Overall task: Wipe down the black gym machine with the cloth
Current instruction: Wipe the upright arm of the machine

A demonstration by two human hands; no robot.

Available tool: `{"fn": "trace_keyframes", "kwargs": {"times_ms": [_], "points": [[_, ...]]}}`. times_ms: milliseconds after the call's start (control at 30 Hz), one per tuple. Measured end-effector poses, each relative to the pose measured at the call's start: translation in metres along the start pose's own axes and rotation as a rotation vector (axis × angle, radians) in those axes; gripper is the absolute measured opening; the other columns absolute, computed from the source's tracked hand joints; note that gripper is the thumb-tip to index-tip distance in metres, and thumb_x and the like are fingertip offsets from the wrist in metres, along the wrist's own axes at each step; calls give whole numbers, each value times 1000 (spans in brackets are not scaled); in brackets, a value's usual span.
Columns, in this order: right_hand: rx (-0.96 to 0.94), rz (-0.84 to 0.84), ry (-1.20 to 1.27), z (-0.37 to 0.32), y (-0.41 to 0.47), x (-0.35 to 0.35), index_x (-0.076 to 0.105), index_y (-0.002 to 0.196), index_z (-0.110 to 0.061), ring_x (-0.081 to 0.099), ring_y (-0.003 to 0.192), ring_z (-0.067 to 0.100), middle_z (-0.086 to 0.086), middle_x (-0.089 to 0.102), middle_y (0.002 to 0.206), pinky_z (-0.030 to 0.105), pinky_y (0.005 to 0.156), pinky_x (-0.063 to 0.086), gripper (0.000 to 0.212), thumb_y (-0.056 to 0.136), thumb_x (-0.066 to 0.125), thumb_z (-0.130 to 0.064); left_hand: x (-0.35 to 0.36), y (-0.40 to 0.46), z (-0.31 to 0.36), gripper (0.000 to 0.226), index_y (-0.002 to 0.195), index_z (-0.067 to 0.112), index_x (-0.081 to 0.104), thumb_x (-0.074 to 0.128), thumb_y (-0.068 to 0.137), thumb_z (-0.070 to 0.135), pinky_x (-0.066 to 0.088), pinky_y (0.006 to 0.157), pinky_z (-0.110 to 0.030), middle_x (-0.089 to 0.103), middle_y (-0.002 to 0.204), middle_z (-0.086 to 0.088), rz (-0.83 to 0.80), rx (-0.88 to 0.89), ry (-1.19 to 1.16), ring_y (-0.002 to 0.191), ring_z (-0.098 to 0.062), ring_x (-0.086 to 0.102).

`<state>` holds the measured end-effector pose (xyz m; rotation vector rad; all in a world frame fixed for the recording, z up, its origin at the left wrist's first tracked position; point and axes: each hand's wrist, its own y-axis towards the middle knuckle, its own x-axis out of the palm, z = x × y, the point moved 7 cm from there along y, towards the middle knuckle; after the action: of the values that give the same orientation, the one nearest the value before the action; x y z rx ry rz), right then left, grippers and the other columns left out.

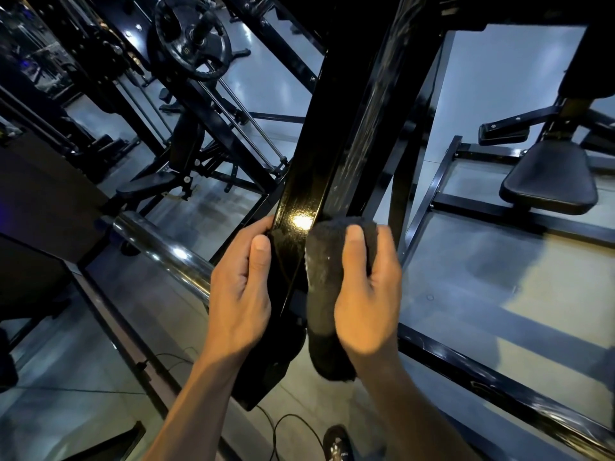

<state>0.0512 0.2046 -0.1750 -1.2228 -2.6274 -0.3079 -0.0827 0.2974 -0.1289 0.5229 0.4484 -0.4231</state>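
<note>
Head view looked down a glossy black beam (299, 181) of the gym machine, running from the top of the frame toward the person. Far left, a chrome bar (159, 251) crossed the floor, with a weight plate (193, 38) on a neighbouring rig above it. The left hand (239, 294) gripped the beam's left edge, thumb laid on the near face and fingers curled round behind, steadying it. Just beside it, the right hand (366, 294) clamped a dark cloth (329, 287) against the beam's right face, thumb on top and fingers wrapped round the far side of the wad. Streaks or smears seemed to show on that right face higher up, so the wiping looked only partly done. To do the stroke well, I judged the cloth should stay pressed flat and travel the beam's length in overlapping passes, the left hand bracing, with the wad refolded when soiled. Farther right stood a padded seat (552, 181) on a black floor frame (499, 371).
</note>
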Motion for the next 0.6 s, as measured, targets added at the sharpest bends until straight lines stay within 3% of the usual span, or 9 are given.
{"fn": "trace_keyframes", "kwargs": {"times_ms": [67, 133, 167, 233, 367, 467, 600], "points": [[-5, -17, -4, 2, -5, 1, 57, 109, -17, 68, 82, 19, -1, 64, 89, 43, 68, 60, 34, 105, 44, -48, -1, -1, 0, 40, 139, 13, 58, 34, 110, 24, 51, 99, -37, 67, 131, 5, -1, -4, -1, 125, -20, 62], [89, -105, 2, 15, -33, 5, 56, 108, -28, 69, 82, 8, -10, 68, 92, 23, 65, 56, 25, 106, 42, -49, -2, -1, 0, 40, 140, 13, 58, 34, 110, 25, 51, 98, -38, 67, 130, 6, 3, -8, -2, 124, -18, 62], [141, -144, -24, 23, -48, 6, 55, 108, -35, 69, 85, 3, -17, 68, 95, 19, 66, 55, 26, 103, 38, -55, -2, -1, -1, 40, 140, 13, 58, 34, 110, 26, 51, 99, -38, 67, 130, 6, 6, -13, 1, 123, -18, 62], [156, -162, -93, 31, -63, 6, 54, 107, -41, 69, 90, 4, -21, 68, 99, 22, 70, 56, 27, 98, 37, -61, -2, -1, -2, 41, 140, 14, 58, 34, 110, 27, 51, 99, -37, 67, 130, 6, 6, -22, 3, 124, -17, 62], [60, -140, 24, 2, -21, 6, 56, 104, -22, 70, 76, 16, -6, 67, 90, 28, 55, 57, 29, 103, 47, -50, -2, -1, 1, 39, 139, 15, 59, 35, 110, 26, 50, 97, -27, 67, 128, 11, 6, -14, 10, 122, -14, 62], [34, -69, 46, -12, 10, -1, 55, 106, -21, 67, 79, 6, -18, 64, 89, 21, 59, 55, 30, 102, 44, -49, -1, -2, 3, 38, 139, 17, 59, 35, 110, 25, 49, 96, -23, 67, 128, 13, 4, -14, 1, 123, -14, 62], [44, -121, 42, 3, -21, 4, 57, 107, -19, 67, 73, 14, -2, 65, 87, 28, 60, 55, 29, 103, 45, -46, -1, -1, 4, 39, 139, 16, 59, 35, 110, 24, 49, 96, -21, 67, 129, 11, 1, -4, 2, 123, -13, 62]]}}
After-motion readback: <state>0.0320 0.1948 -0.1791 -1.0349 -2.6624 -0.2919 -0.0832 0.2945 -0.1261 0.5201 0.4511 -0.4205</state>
